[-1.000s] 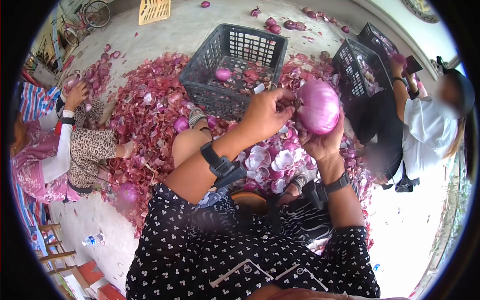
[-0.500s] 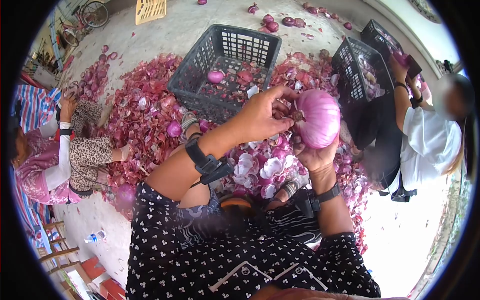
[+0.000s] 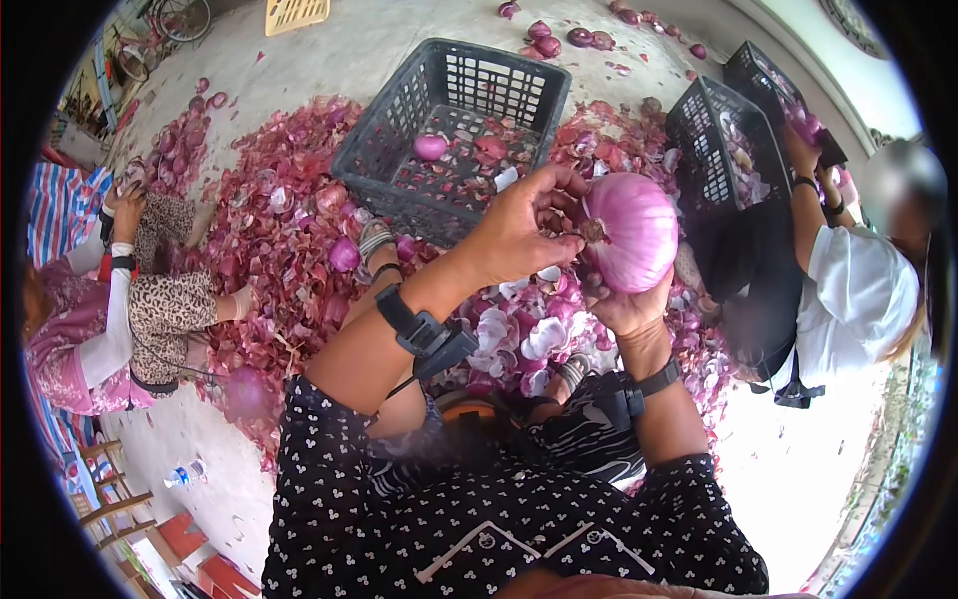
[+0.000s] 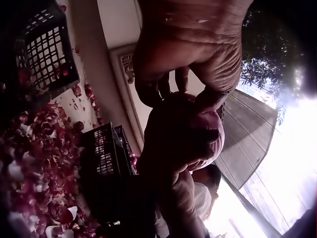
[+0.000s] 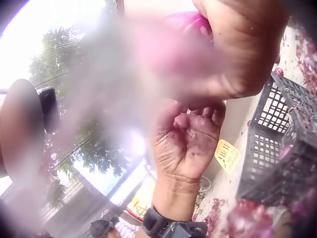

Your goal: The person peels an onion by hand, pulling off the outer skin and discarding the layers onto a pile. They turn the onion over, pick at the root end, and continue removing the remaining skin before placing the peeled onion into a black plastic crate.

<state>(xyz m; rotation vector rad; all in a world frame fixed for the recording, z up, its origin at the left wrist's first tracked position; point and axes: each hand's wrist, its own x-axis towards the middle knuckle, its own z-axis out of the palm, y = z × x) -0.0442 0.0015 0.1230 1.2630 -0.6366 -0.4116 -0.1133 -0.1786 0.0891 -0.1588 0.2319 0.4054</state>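
A large purple onion (image 3: 631, 235) rests in my right hand (image 3: 635, 305), whose palm and fingers cup it from below. Its dry brown end (image 3: 595, 232) faces my left hand (image 3: 524, 232), which has its thumb and curled fingers pinched at that end. From the left wrist view, the fingers and thumb of my left hand (image 4: 190, 64) meet on the dark, shaded onion (image 4: 210, 130). A blur covers much of the onion in the right wrist view, where my right hand (image 5: 245, 49) grips it and my left palm (image 5: 188, 141) faces the camera.
Before me stands a black crate (image 3: 439, 205) holding one onion (image 3: 430, 148) and scraps. Onion skins (image 3: 274, 240) cover the floor around my feet. More black crates (image 3: 723, 150) stand at right beside a person in white (image 3: 858, 290). Another person (image 3: 85, 329) sits at left.
The onion has sunk slightly and turned, its brown end now showing more towards my left hand. My left thumb and fingers have spread around that end. The person at left has moved their hands.
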